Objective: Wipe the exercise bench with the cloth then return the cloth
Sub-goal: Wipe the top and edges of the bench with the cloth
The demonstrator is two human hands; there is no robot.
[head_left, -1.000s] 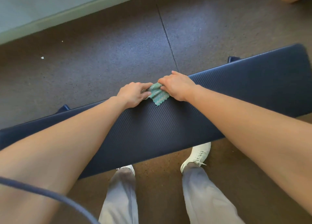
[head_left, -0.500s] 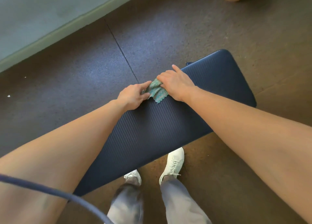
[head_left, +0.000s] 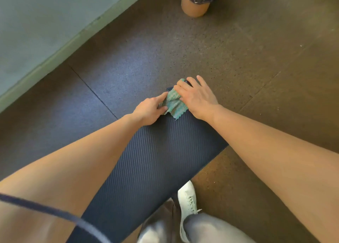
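A dark blue ribbed exercise bench (head_left: 156, 160) runs from the lower left up to the middle of the view. A small green-and-white cloth (head_left: 174, 104) lies crumpled at the bench's far end. My left hand (head_left: 149, 109) pinches the cloth's left edge with thumb and fingers. My right hand (head_left: 197, 96) lies flat over the cloth's right side, fingers spread past the bench end. Part of the cloth is hidden under my right hand.
The bench stands on dark rubber floor tiles (head_left: 238, 50). A pale wall with a green baseboard (head_left: 60, 54) runs along the upper left. Another person's bare leg (head_left: 195, 6) is at the top. My white shoe (head_left: 188, 198) stands beside the bench at the bottom.
Both hands have slid the cloth along the bench to its far end. The view has swung, so the bench now points away from me instead of lying across.
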